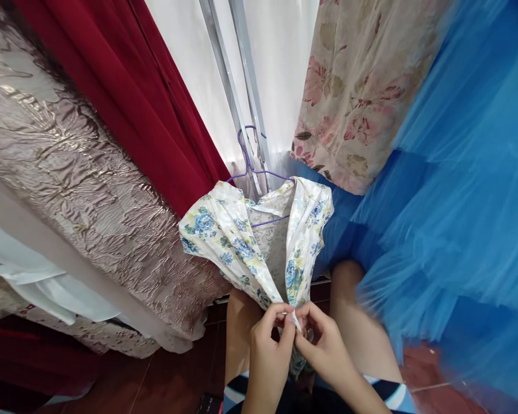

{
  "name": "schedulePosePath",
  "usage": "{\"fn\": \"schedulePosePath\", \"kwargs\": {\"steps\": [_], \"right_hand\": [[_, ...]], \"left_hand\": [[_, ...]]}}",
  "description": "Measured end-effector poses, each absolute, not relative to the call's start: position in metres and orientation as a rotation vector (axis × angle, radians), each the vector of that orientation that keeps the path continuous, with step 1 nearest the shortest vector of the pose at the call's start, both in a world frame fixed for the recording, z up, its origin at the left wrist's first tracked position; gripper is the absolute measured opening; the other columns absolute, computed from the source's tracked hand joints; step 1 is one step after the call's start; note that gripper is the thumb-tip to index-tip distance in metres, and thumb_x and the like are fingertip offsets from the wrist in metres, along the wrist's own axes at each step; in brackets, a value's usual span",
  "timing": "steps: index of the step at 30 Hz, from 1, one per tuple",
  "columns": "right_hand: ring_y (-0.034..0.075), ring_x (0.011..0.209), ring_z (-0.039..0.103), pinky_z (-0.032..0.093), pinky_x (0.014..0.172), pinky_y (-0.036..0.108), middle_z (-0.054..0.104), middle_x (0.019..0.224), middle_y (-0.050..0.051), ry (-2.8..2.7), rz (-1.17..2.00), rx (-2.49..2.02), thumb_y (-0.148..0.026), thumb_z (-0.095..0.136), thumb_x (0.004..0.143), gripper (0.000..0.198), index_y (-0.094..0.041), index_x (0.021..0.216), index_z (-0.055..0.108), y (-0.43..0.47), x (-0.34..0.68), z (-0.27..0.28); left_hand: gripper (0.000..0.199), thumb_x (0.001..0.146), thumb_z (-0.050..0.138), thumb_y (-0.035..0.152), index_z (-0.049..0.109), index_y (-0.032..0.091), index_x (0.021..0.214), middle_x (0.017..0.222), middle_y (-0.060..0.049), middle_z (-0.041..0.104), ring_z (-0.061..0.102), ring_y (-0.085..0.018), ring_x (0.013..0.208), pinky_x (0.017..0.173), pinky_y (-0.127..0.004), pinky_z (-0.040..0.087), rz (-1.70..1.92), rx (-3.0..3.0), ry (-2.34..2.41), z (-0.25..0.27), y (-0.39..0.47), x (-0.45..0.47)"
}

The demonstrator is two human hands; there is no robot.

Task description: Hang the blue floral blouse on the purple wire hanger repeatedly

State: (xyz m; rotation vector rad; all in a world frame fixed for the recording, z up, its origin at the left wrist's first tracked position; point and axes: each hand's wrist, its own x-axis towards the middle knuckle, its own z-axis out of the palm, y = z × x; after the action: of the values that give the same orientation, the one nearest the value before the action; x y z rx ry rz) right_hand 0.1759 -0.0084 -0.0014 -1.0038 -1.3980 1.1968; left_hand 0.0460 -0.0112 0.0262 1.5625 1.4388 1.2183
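Observation:
A white sleeveless garment with blue and yellow flowers (242, 244) hangs on a purple wire hanger (249, 168) in front of me. Its front is parted at the neck, and the two edges come together lower down. There my left hand (274, 333) pinches the edge of the front between thumb and forefinger. Right beside it, my right hand (322, 339) pinches the same spot from the other side, the fingertips nearly touching. Whether a button or another fastener lies between the fingers is hidden. The garment's lower part falls behind my hands.
Metal poles (237, 75) stand behind the hanger. To the left hang a dark red cloth (125, 86) and a shiny pinkish textured fabric (82, 161). A pink-flowered fabric (349, 98) and a blue tulle dress (449, 230) hang to the right. Reddish floor tiles (164, 374) lie below.

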Motion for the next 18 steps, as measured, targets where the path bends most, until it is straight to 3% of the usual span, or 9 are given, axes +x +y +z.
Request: {"fn": "schedulePosePath", "kwargs": {"steps": [5,13,18], "right_hand": [[0.014,0.068,0.045,0.038,0.064,0.025,0.048,0.074,-0.002,-1.388,1.179,-1.027,-0.023,0.057,0.091,0.005,-0.019,0.089,0.057,-0.009,0.178,-0.004],[0.014,0.068,0.046,0.038,0.064,0.026,0.048,0.073,-0.002,-1.479,1.13,-1.011,-0.017,0.056,0.087,0.007,-0.019,0.081,0.052,-0.011,0.182,0.004],[0.015,0.069,0.049,0.037,0.063,0.027,0.051,0.074,0.0,-1.573,1.087,-0.958,-0.018,0.056,0.088,0.012,-0.019,0.077,0.054,-0.01,0.189,0.016]], "left_hand": [[0.016,0.093,0.059,0.028,0.072,0.021,0.096,0.092,-0.006,0.073,0.07,-0.021,0.085,0.077,-0.03,0.057,1.265,1.719,1.432,0.029,-0.011,0.039],[0.017,0.089,0.063,0.012,0.073,0.024,0.096,0.089,-0.003,0.073,0.07,-0.019,0.084,0.08,-0.03,0.057,1.516,1.991,1.386,0.023,-0.014,0.029],[0.019,0.09,0.059,0.006,0.067,0.022,0.096,0.087,-0.004,0.069,0.067,-0.017,0.083,0.076,-0.029,0.055,1.492,2.312,1.315,0.043,0.012,0.004]]}}
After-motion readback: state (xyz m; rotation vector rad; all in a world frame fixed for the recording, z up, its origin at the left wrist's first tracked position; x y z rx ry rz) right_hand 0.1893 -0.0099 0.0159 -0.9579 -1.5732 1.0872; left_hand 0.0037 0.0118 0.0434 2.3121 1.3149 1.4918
